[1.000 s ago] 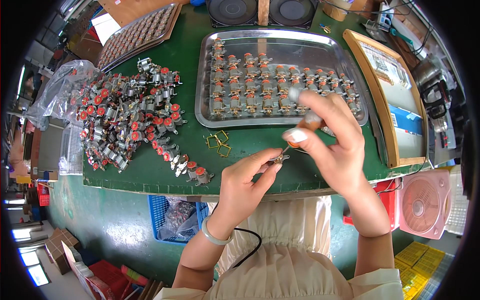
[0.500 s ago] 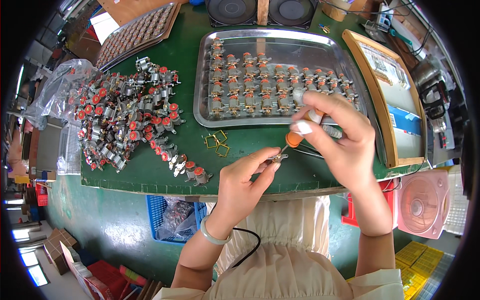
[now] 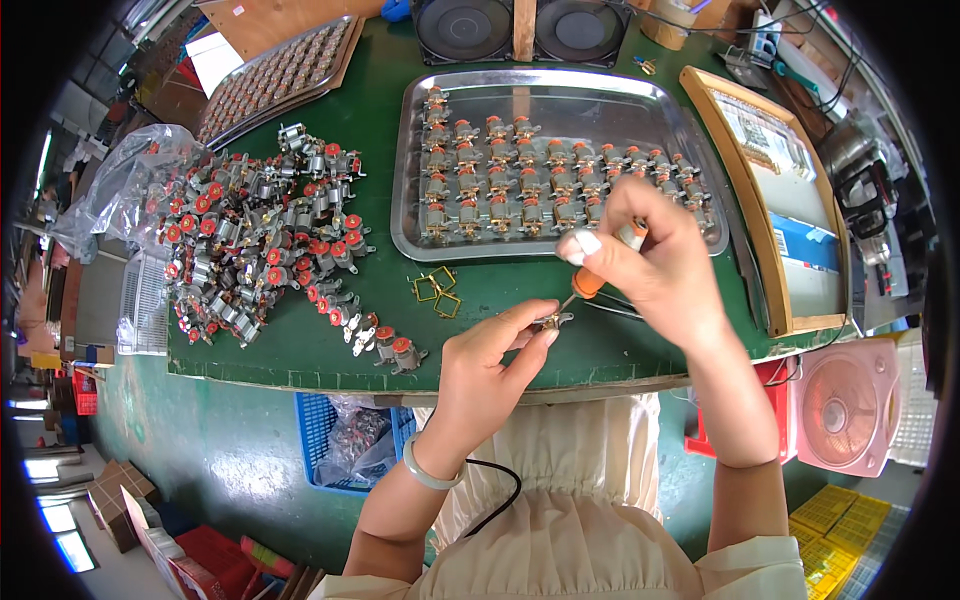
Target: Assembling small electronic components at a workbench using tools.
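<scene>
a small metal part (image 3: 556, 320) sits at the fingertips of the left hand (image 3: 487, 358), pinched between thumb and fingers just above the table's near edge. the right hand (image 3: 668, 275) is closed around an orange-handled screwdriver (image 3: 588, 284), above and to the right of the part, and the shaft slants down to it; the exact contact is too small for me to make out. the green table (image 3: 600, 352) carries thin brass-coloured square frames (image 3: 436, 291) near the left hand, a heap of red-topped metal components (image 3: 262, 240) further left, and, beyond the hands, a shiny metal tray (image 3: 600, 97) lined with similar pieces. a wooden-framed case (image 3: 805, 325) stands right of the tray. below the table, a blue basket (image 3: 314, 432) sits at left and a pink fan (image 3: 846, 412) at right.
</scene>
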A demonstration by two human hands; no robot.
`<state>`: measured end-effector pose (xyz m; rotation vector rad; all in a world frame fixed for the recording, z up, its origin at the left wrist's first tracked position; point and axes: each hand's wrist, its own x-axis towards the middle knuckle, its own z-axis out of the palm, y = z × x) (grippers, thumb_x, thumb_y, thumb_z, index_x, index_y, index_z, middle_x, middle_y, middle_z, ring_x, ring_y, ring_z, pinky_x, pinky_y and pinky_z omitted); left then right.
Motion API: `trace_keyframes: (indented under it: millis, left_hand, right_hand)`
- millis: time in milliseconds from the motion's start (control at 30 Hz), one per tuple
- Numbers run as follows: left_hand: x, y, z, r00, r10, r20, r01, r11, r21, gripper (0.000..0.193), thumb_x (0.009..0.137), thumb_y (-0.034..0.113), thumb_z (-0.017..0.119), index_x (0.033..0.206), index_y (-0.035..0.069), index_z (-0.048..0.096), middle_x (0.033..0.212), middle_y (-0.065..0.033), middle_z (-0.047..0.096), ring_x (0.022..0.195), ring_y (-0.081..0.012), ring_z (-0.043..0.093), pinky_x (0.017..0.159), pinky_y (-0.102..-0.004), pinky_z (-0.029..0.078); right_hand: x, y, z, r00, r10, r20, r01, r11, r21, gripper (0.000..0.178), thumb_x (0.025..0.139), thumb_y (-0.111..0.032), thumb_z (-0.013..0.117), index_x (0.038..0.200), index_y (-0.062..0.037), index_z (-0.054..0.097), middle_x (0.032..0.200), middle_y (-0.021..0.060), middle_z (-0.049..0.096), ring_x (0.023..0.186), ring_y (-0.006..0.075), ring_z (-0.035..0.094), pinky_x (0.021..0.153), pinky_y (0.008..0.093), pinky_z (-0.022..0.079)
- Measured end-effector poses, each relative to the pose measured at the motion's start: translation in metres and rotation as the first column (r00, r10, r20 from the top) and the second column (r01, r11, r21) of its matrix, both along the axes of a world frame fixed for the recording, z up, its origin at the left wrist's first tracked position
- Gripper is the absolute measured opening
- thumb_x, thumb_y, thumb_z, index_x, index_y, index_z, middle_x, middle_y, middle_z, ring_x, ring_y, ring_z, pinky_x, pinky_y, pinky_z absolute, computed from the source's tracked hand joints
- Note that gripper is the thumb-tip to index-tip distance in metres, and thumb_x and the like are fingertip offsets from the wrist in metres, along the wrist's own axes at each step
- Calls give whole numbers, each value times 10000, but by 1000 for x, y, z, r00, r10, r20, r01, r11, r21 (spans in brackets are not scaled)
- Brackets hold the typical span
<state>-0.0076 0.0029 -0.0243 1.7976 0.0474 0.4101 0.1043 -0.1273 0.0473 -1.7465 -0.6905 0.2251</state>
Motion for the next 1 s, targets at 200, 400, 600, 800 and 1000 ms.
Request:
trace_keyframes:
  millis: [200, 400, 600, 800, 1000]
  left_hand:
    - [-2, 0, 2, 1000, -14, -19, 12, 998, -63, 245, 787, 24, 617, 1030, -5, 594, 923, -116, 633, 785, -160, 633, 714, -269, 527]
    - [-4, 12, 13, 989, -133, 70, 150, 830, -537, 246, 872, 42, 518, 1103, -41, 534, 1112, -112, 496, 939, -203, 587, 777, -307, 528]
    - [-5, 14, 18, 969, -245, -44, 144, 697, -703, 300, 922, 134, 444, 1156, -50, 477, 1001, -167, 596, 830, -284, 639, 701, -339, 562]
    - [-6, 11, 19, 957, -290, -29, 165, 620, -767, 290, 928, 112, 418, 1155, -60, 471, 987, -188, 601, 799, -302, 644, 684, -343, 570]
    - [-7, 9, 20, 955, -295, -25, 169, 616, -770, 292, 927, 110, 418, 1153, -68, 468, 1001, -202, 593, 800, -305, 643, 684, -343, 571]
  right_hand:
    - [-15, 9, -16, 999, -1, -46, 14, 957, 291, 289, 795, -209, 666, 716, -63, 430, 660, 29, 509, 574, 72, 517, 481, 213, 398]
    - [-40, -14, -16, 837, 130, -532, 126, 900, 417, 229, 793, -75, 646, 863, -26, 434, 631, -7, 505, 454, 40, 424, 381, 181, 343]
    - [-56, -10, -29, 684, 167, -710, 132, 929, 346, 248, 829, -96, 601, 1012, 39, 503, 608, -17, 483, 455, 26, 375, 382, 189, 324]
    - [-59, -6, -41, 710, 206, -673, 256, 815, 519, 208, 833, -77, 585, 984, 48, 515, 595, -4, 493, 455, 43, 380, 397, 211, 337]
    - [-63, -6, -42, 758, 176, -629, 251, 810, 529, 149, 836, -34, 563, 967, 25, 526, 616, 5, 524, 456, 46, 382, 398, 212, 338]
